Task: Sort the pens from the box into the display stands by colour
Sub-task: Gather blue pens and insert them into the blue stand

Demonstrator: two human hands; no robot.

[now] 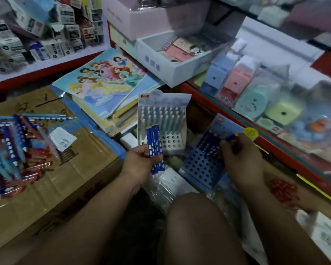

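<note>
My left hand (139, 161) grips a small bundle of dark blue pens with white dots (155, 150), held upright. My right hand (239, 159) pinches a single dark blue pen (231, 138) over the upper rows of the blue display stand (203, 167), whose lower holes are bare. Behind it a white stand (169, 141) holds several pale teal pens (161, 117). A red stand with red pens (283, 190) lies low at the right. A loose pile of blue, teal and red pens (13, 153) rests on a cardboard box (69, 178) at the left.
Stacked colouring books (103, 83) lie behind the stands. An open white box of notebooks (180, 54) sits at the back. A red-edged shelf (275, 150) on the right carries boxed pastel sharpeners. My knee (199, 226) is below the stands. Small cartons fill the left shelf.
</note>
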